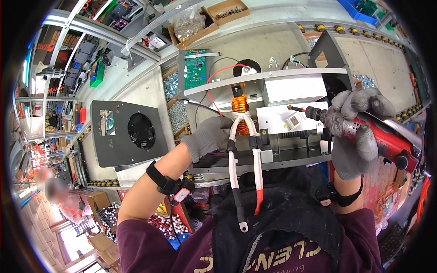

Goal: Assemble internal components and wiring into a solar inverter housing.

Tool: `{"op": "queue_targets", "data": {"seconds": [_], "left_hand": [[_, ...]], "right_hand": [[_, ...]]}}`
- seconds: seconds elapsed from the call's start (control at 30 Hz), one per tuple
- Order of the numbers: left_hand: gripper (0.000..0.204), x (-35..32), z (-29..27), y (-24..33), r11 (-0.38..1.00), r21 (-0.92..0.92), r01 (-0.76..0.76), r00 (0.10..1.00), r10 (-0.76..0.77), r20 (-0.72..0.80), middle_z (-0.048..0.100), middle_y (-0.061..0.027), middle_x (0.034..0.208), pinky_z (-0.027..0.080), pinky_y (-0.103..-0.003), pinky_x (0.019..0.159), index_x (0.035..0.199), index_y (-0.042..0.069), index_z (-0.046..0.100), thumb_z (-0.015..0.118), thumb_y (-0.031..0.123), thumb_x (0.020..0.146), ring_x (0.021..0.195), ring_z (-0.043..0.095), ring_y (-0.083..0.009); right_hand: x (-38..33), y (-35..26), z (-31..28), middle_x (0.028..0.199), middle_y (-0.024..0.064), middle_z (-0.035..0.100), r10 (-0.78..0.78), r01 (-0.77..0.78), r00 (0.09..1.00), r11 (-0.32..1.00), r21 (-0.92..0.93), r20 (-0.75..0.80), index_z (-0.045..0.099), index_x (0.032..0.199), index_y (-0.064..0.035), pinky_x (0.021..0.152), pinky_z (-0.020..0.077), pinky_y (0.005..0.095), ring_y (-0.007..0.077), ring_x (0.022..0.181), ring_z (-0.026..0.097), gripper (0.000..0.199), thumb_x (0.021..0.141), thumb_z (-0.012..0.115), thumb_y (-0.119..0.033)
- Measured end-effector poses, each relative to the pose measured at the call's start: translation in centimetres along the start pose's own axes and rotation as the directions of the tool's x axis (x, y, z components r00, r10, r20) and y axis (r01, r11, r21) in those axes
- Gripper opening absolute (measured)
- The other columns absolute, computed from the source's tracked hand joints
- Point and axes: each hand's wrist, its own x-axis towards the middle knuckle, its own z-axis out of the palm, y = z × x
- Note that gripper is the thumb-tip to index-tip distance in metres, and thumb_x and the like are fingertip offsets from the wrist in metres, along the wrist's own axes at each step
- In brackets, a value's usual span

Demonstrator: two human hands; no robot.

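Observation:
My right hand [359, 141], in a grey glove, is wrapped round a worn red and grey power screwdriver [387, 139]. Its bit [296, 108] points left, above a white panel [273, 113] with a small pale square part [293, 121]. My left hand [209, 136], also gloved, reaches into the open grey metal chassis [291, 164] with its fingers curled in. Its fingertips are partly hidden beside a copper-wound coil [240, 103]. From the coil two white-sleeved cables [233, 170] hang over the chassis's near edge; one ends in a ring lug [243, 226].
Left of the chassis lies a grey panel with a black round fan [141, 131]. A green circuit board [195, 68] stands at the chassis's far left, near bins of screws [177, 116]. Cardboard boxes [227, 11] sit at the back, and yellow-black rollers [359, 32] line the conveyor.

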Motion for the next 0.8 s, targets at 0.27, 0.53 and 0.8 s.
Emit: {"op": "queue_targets", "data": {"seconds": [0.27,0.53,0.8], "left_hand": [[0.031,1.5,1.1,-0.5,0.998,-0.053,0.026,1.0,-0.027,-0.01,0.064,-0.0069,0.078,0.047,-0.027,0.06,0.112,-0.002,0.06,0.054,0.005,0.082,0.067,0.057,-0.0109],[0.026,1.4,1.1,-0.5,0.999,-0.032,-0.03,0.999,0.03,-0.014,0.061,-0.0039,0.074,0.043,-0.025,0.055,0.107,-0.001,0.062,0.055,0.004,0.082,0.061,0.053,-0.0088],[0.03,1.6,1.2,-1.0,0.98,-0.189,0.065,0.997,-0.055,0.058,0.057,-0.0017,0.072,0.044,-0.025,0.053,0.11,-0.004,0.058,0.052,-0.002,0.081,0.063,0.055,-0.0084]], "right_hand": [[-0.8,1.7,2.1,0.095,0.0119,0.052,0.273,-0.269,0.962,0.955,0.121,-0.018,0.045,0.113,-0.0056,0.06,0.0478,0.0295,0.0205,0.078,0.055,0.042,0.078,0.067,-0.014],[-1.6,4.7,3.5,0.096,0.0132,0.055,0.422,-0.422,0.905,0.907,-0.016,0.06,0.046,0.11,-0.0034,0.059,0.0503,0.027,0.0203,0.085,0.059,0.038,0.078,0.066,-0.008],[-1.7,5.1,3.8,0.097,0.0125,0.055,0.42,-0.406,0.886,0.907,-0.107,0.197,0.047,0.109,-0.0044,0.062,0.0517,0.0263,0.0199,0.087,0.059,0.037,0.078,0.066,-0.009]]}}
